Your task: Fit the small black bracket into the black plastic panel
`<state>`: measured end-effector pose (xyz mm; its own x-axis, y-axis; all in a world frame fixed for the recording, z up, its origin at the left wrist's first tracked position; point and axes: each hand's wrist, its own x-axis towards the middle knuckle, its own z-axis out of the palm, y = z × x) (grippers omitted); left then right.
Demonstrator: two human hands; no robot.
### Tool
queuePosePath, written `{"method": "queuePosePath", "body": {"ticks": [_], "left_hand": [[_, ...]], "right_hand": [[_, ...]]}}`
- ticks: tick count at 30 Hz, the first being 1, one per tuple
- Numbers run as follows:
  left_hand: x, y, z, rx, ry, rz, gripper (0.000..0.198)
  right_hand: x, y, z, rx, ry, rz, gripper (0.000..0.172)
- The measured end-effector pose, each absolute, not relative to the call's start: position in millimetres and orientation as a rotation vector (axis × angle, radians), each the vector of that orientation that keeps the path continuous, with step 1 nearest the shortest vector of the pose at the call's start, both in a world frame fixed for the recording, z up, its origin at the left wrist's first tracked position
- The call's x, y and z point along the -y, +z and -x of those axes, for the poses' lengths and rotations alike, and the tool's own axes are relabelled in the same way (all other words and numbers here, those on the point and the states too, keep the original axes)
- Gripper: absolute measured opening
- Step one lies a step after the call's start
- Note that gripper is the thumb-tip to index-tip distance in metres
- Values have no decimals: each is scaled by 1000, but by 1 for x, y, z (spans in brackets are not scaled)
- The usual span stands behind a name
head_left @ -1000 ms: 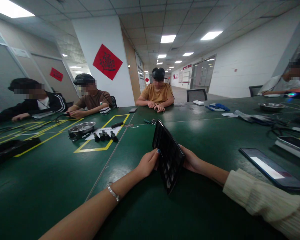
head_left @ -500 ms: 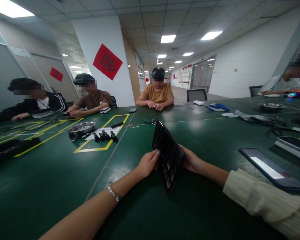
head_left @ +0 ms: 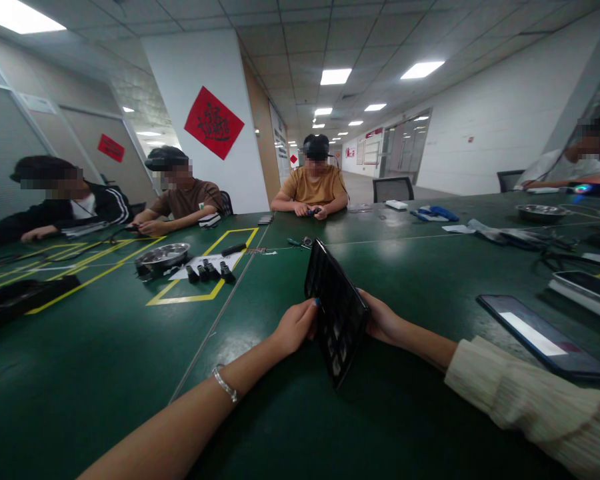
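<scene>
A thin, glossy black tablet stands tilted on edge above the green table, its dark face showing dim grid-like patches. My left hand grips its near-left side, the blue-nailed thumb on the face and the other fingers partly hidden. On the far right side my right hand holds it from behind; most of those fingers are out of sight. Right of my right forearm lies a large phone with a bright white patch on its screen.
Several black cylindrical parts stand on white paper beside a metal bowl. A black tray lies at far left. Across the table sits a person; others sit at the sides. Blue cloth and another bowl lie at right.
My hands and the tablet stay almost still. The person opposite has shifted their hands slightly around a small dark thing.
</scene>
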<state>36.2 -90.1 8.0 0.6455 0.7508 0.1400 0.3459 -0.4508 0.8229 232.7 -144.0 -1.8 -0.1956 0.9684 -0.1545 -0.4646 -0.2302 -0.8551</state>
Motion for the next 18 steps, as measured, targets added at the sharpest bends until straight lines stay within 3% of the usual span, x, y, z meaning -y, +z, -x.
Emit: {"method": "queuePosePath", "body": {"ticks": [12, 18], "left_hand": [[93, 13, -36, -820, 597, -2116, 44], [92, 11, -32, -715, 598, -2265, 32]], "right_hand": [[148, -3, -233, 850, 1601, 807, 25], [153, -3, -231, 1065, 1340, 840, 51]]}}
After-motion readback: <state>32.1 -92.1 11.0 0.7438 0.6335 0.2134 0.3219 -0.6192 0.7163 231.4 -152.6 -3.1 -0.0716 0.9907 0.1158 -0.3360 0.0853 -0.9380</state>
